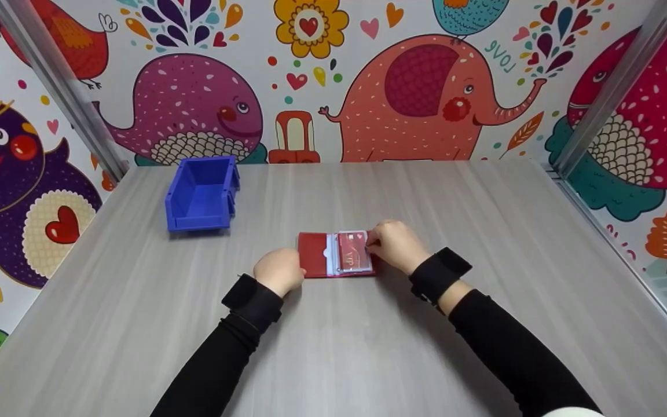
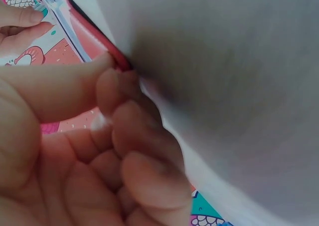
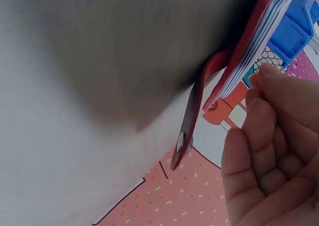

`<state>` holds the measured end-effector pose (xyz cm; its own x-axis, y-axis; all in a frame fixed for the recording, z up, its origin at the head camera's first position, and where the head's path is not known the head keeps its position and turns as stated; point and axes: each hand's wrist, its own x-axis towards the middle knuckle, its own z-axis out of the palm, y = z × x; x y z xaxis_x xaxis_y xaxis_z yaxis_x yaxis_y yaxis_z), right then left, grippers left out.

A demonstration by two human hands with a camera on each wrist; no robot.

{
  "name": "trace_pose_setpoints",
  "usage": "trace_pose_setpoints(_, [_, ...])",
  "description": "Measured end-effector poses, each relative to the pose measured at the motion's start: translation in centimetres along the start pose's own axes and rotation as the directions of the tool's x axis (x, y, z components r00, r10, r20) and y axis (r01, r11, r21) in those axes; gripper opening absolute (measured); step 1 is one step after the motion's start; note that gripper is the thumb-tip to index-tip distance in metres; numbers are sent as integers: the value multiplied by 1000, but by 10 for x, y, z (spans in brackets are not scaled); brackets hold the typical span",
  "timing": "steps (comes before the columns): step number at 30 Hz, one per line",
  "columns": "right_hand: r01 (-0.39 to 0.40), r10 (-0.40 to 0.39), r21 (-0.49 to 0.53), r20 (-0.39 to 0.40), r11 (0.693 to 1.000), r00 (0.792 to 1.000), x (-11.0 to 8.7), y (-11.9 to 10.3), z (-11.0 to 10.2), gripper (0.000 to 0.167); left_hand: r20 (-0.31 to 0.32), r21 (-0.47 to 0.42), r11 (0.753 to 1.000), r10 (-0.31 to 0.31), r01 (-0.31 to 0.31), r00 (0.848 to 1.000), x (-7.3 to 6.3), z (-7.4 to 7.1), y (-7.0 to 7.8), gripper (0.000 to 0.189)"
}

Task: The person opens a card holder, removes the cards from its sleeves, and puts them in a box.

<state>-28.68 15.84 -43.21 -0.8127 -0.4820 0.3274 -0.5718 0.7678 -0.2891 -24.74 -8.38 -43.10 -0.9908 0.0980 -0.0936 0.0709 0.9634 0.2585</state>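
Note:
A red card holder (image 1: pixel 314 255) lies spread on the table, clear sleeves in its middle and a red card (image 1: pixel 354 251) on its right side. My left hand (image 1: pixel 278 271) is at the holder's left edge. In the left wrist view, the thumb and curled index finger of the left hand (image 2: pixel 94 136) pinch the red cover (image 2: pixel 94 36). At the card's right edge is my right hand (image 1: pixel 397 246). Seen from the right wrist, thumb and index tip of the right hand (image 3: pixel 274 146) meet beside the stacked sleeves (image 3: pixel 254 46); the snap strap (image 3: pixel 192 111) sticks out below.
A blue plastic bin (image 1: pixel 200 197) stands at the back left of the wood-grain table (image 1: pixel 333 347). Walls with cartoon animals (image 1: pixel 414 98) enclose the back and sides, with metal posts (image 1: pixel 605 87) at the corners. Black bands (image 1: pixel 438 275) circle both wrists.

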Motion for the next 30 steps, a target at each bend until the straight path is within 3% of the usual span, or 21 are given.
trace_pose_setpoints(17, [-53, 54, -21, 72, 998, 996, 0, -7, 6, 11, 2, -1, 1000, -12, 12, 1000, -1, 0, 1, 21])
trace_pose_setpoints(26, [-31, 33, -38, 53, 999, 998, -2, -10, 7, 8, 4, -15, 1000, 2, -2, 1000, -1, 1, -2, 19])
trace_pose_setpoints(30, [-59, 61, -36, 64, 998, 996, -1, -10, 7, 7, 1, -18, 1000, 9, -9, 1000, -1, 1, -1, 19])
